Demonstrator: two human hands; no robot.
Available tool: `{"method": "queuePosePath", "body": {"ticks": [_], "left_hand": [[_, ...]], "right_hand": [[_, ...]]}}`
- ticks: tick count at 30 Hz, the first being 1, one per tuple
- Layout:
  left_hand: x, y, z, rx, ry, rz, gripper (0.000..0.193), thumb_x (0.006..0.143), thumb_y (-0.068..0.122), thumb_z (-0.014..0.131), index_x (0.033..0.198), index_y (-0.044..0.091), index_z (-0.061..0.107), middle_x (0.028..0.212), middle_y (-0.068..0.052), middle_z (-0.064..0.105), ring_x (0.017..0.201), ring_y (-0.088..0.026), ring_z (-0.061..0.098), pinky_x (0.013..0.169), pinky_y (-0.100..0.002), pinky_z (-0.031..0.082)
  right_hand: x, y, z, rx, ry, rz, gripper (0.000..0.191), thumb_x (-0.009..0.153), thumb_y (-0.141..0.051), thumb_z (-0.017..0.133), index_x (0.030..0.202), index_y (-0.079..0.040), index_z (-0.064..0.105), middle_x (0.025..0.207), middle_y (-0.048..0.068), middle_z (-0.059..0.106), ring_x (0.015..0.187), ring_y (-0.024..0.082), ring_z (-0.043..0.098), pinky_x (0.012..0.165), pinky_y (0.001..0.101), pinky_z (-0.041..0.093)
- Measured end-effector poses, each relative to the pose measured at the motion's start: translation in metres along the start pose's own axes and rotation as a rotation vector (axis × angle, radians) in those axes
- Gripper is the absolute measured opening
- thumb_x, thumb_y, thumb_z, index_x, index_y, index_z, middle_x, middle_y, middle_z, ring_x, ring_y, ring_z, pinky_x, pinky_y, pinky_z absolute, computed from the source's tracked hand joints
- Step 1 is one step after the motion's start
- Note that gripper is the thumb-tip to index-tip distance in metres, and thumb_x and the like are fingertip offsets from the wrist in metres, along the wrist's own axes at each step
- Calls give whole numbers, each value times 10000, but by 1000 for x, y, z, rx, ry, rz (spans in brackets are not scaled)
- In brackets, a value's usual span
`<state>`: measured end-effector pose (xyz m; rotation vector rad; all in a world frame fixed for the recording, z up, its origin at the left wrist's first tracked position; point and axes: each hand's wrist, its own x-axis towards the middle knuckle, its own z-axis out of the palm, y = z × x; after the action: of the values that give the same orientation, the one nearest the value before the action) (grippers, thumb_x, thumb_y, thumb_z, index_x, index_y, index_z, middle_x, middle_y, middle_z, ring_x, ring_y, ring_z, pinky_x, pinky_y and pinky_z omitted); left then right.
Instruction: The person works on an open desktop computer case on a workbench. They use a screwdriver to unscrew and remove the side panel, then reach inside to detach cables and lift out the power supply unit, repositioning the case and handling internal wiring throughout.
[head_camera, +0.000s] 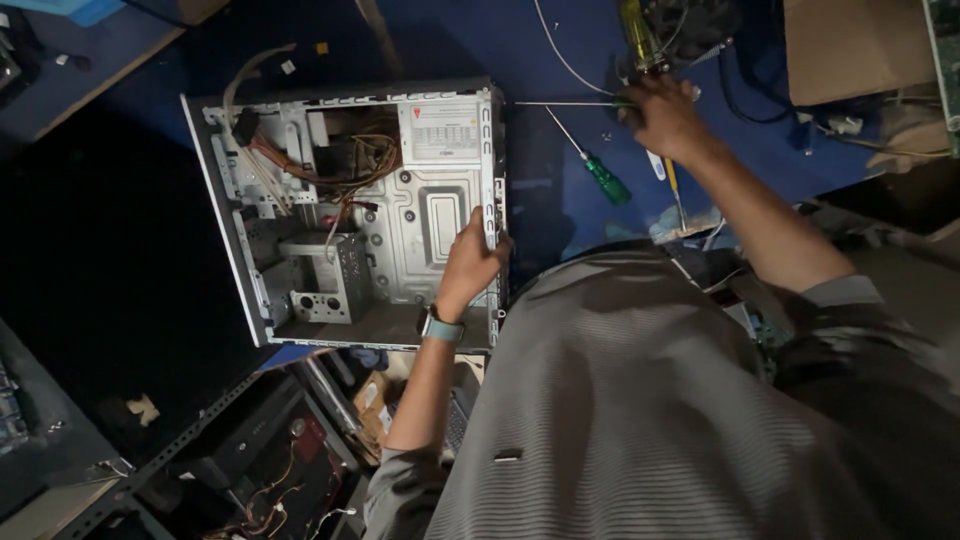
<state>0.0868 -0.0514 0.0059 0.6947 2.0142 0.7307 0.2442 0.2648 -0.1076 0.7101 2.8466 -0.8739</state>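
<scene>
Blue surface (560, 40), open computer case (400, 215) lying on it.
Left hand (470, 262) is gripping the case edge; right hand (662, 118) is closing on a screwdriver (570, 103), green-handled one (600, 175) beside it.

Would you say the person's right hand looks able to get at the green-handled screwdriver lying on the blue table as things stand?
Probably yes. The right hand rests on the blue table just beside the green-handled screwdriver, with nothing lying between them. It already seems to touch another long thin tool, though, so its grip may not be free.
</scene>
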Motion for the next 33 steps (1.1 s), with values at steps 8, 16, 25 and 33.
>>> {"method": "queuePosePath", "body": {"ticks": [8, 16, 25, 33], "left_hand": [[-7, 18, -5, 36, 219, 99, 497, 903, 238, 775, 1203, -48, 501, 1121, -283, 647, 1013, -392, 648, 838, -471, 508], [6, 73, -3, 47, 398, 515, 229, 1028, 183, 662, 1209, 45, 630, 1220, -179, 629, 1178, -361, 608, 1039, -457, 481], [29, 93, 68, 367, -93, 628, 311, 944, 217, 661, 1236, 117, 621, 1225, -133, 624, 1111, -349, 615, 939, -485, 481], [24, 71, 76, 373, -143, 560, 323, 937, 214, 663, 1244, 119, 635, 1215, -106, 629, 1124, -327, 625, 934, -472, 499]], "right_hand": [[-1, -1, 0, -108, -62, -16, 431, 941, -215, 677, 1346, -71, 671, 1337, 173, 619, 1278, 355, 517, 1051, 506, 355], [-4, -3, 1, -16, 63, -33, 405, 959, -178, 682, 1349, -71, 681, 1350, 184, 619, 1274, 383, 526, 1020, 558, 372], [-2, -7, -1, 24, 112, -37, 383, 957, -218, 676, 1313, -76, 690, 1332, 195, 627, 1243, 408, 534, 1006, 590, 390], [2, -10, -3, 21, 22, 19, 366, 1005, -240, 638, 1319, -55, 677, 1328, 203, 622, 1243, 394, 531, 1026, 579, 367]]}}
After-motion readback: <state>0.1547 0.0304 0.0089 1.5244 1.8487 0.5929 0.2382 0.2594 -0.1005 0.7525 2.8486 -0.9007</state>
